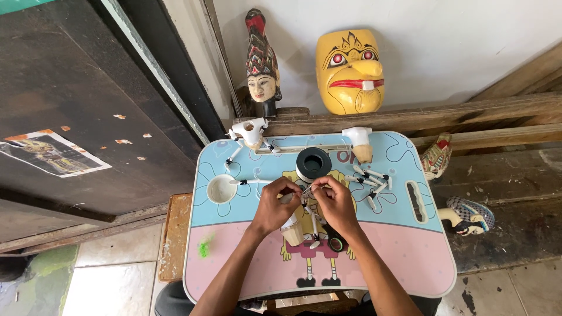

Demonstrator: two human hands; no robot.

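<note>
Left hand [274, 206]: you pinch the white puppet body [293, 229], holding it steady.
Right hand [336, 202]: you pinch its thin arm [307, 190].
Spare arms [370, 178]: far right, close by.

A small lap table [404, 257] with a blue-and-pink cartoon top carries the work. On it sit a white cup [221, 189], a black tape roll [313, 163], a white-painted puppet torso [250, 134] (thin arms dangling), another white carved piece [359, 142], scattered small white limb pieces [370, 178], and a green scrap [204, 249].
</note>
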